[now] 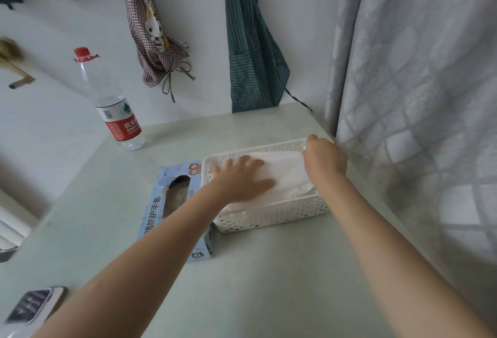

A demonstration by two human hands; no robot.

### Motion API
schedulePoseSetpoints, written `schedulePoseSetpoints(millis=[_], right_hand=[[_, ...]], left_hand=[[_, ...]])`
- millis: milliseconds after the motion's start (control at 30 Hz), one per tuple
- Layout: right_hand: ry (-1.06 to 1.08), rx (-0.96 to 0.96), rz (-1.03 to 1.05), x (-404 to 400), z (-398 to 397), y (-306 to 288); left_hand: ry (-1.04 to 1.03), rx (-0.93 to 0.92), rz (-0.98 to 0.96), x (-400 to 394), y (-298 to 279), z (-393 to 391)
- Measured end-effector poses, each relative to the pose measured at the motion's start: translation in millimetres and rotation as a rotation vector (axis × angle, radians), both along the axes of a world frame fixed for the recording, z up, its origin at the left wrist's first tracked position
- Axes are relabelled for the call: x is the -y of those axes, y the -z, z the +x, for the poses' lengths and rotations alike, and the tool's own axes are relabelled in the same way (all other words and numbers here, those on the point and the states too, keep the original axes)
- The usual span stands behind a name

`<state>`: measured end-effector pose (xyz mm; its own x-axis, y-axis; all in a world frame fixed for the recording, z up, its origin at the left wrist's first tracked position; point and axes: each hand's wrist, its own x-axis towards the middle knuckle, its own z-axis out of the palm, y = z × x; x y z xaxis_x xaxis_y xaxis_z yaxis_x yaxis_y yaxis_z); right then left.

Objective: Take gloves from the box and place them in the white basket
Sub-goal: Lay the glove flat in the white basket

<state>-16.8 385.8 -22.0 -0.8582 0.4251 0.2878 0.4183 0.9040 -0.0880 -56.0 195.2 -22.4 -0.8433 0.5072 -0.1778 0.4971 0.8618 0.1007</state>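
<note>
The left hand lies flat, fingers straight and spread, pressing down on the white gloves inside the basket. The right hand is at the basket's far right corner, fingers curled and pinching the far edge of the gloves; its fingertips are hidden behind the knuckles, so the exact grip cannot be made out. Both forearms reach in from the near edge of the frame.

The gloves form a white, crumpled layer filling most of the basket, their top about level with the rim. The basket is white perforated plastic and stands on the pale worktop, close to a patterned curtain on the right.

The box, light blue with printed characters and an "XL" mark, lies flat just left of the basket, touching it. Its oval opening faces up; the contents inside are dim and cannot be told.

A clear bottle with a red cap and label stands farther back on the left. A checked apron and a striped apron hang on the wall behind. A dark-screened device rests at the near left corner.
</note>
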Motion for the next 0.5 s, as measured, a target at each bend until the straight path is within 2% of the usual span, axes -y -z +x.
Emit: schedulePoseSetpoints(millis=[100,167,233,300,367,500], right_hand=[[0.005,0.01,0.041,1.8,2.6,2.5],[0.004,-0.006,0.079,3.9,6.1,0.5],[-0.004,-0.066,0.115,10.4,9.8,-6.5],[-0.039,-0.151,0.144,22.1,12.3,-19.0],[-0.119,-0.212,0.136,41.8,10.0,-33.4],[-0.387,-0.222,-0.086,96.0,-3.7,-48.2]], left_hand=[[0.009,0.12,-0.072,3.7,4.4,-0.6],[0.04,0.146,-0.044,4.3,-3.7,-3.9],[0.011,0.108,0.122,9.6,-15.2,-6.4],[-0.067,-0.027,0.402,21.5,-26.5,-10.5],[-0.157,-0.126,0.576,43.4,-32.3,-13.4],[-0.316,-0.131,0.558,96.7,-22.8,-15.4]])
